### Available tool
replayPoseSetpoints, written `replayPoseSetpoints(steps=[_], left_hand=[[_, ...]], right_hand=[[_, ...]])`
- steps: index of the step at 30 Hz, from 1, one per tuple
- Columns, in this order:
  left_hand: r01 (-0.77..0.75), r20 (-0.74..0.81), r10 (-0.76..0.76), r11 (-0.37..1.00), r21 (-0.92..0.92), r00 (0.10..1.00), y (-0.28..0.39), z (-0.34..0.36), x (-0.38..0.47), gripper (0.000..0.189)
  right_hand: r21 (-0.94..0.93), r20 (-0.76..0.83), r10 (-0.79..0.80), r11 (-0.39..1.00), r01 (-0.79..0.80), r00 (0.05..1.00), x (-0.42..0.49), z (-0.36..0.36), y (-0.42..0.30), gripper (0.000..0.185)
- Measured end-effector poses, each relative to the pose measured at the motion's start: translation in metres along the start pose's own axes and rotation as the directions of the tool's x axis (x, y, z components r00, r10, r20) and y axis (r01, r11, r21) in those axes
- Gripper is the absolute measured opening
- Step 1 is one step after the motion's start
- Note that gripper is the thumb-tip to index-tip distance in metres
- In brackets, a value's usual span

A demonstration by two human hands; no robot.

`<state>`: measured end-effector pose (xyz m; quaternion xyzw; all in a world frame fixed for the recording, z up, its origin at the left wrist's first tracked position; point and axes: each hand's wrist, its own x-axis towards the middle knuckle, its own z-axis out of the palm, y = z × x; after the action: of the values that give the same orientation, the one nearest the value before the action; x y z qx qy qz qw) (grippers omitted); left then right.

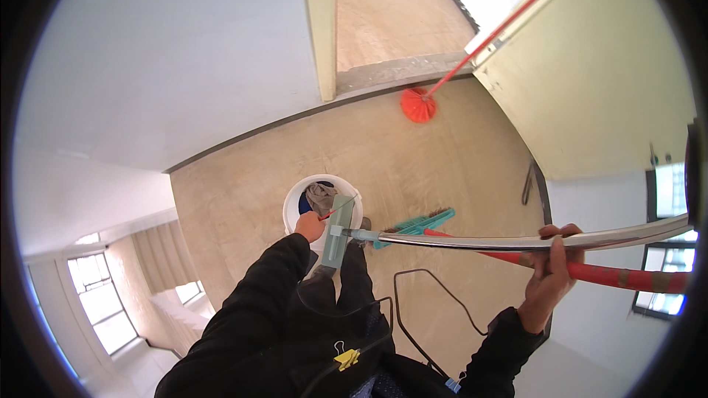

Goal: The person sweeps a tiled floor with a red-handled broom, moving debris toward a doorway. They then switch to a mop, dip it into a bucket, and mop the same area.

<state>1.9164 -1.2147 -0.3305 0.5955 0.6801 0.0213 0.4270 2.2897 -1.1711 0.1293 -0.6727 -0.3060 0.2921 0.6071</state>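
My left hand (pixel 311 226) is closed on a thin tool with a red handle (pixel 327 214), whose thin tip reaches across a flat pale green mop head (pixel 334 240). That head sits over the rim of a white bucket (pixel 291 190), which holds grey and dark blue cloths (pixel 321 197). A shiny metal pole (pixel 470 241) runs from the head to the right. My right hand (pixel 553 276) grips this pole together with the red pole (pixel 614 276) of a teal push broom (pixel 416 228), whose bristles are partly in view.
A red round brush (pixel 418 105) on a long red pole stands near the doorway. The pale yellow door (pixel 597 77) is at the right, the white wall (pixel 166 55) at the left. A dark thin object (pixel 528 183) lies by the right skirting. Black cables hang before my body.
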Motion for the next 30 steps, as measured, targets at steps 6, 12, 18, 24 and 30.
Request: replayPoseSetpoints(steps=[6,12,18,24,30], left_hand=[[0.329,0.07,-0.322,0.914,-0.238,0.944,-0.004,-0.016,0.001,0.03],[0.376,-0.065,-0.443,0.823,-0.426,0.894,-0.059,-0.043,0.033,0.029],[0.409,0.02,-0.595,0.529,-0.743,0.804,-0.1,-0.024,0.08,0.025],[0.36,0.232,-0.566,0.124,-0.925,0.791,-0.144,-0.026,0.114,0.013],[0.332,0.297,-0.564,-0.044,-0.942,0.77,-0.168,-0.036,0.12,0.01]], right_hand=[[-0.137,0.09,-0.078,0.987,0.09,0.993,0.038,0.049,-0.018,0.025],[-0.272,0.248,-0.122,0.943,0.19,0.961,0.038,0.111,-0.019,0.04],[-0.401,0.161,-0.206,0.88,0.254,0.965,0.02,0.166,0.003,0.04],[-0.288,0.274,-0.255,0.898,0.332,0.927,0.014,0.208,0.031,0.036],[-0.098,0.453,-0.272,0.931,0.351,0.849,0.022,0.231,0.05,0.032]])
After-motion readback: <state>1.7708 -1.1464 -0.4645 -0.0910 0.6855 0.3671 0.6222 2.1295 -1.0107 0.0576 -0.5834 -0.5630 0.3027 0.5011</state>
